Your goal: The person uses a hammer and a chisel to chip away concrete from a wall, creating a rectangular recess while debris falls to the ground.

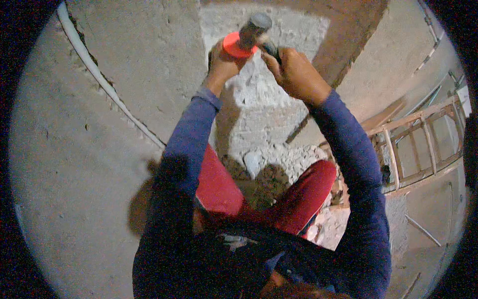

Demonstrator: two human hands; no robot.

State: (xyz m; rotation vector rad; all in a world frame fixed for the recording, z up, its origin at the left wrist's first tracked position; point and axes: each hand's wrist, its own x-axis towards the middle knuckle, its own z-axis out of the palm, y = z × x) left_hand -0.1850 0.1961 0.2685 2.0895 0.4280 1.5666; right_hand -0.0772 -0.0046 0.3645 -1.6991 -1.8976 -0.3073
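Note:
My left hand [223,71] is wrapped around a tool, likely a cold chisel, below its round orange-red hand guard [230,43]. The tool's shaft and tip are hidden behind the hand. My right hand [300,74] grips the dark handle of a hammer [260,21]. The hammer's head overlaps the guard from my viewpoint; I cannot tell whether it touches the chisel. Both hands are raised in front of a wall with a rough, chipped pale patch [257,84].
Broken rubble [298,157] lies by my red-trousered knees [220,183]. A wooden ladder [429,145] lies or leans at the right. Along the left, a pale pipe [101,76] runs in a groove cut into the wall. A thin stick [424,230] is at lower right.

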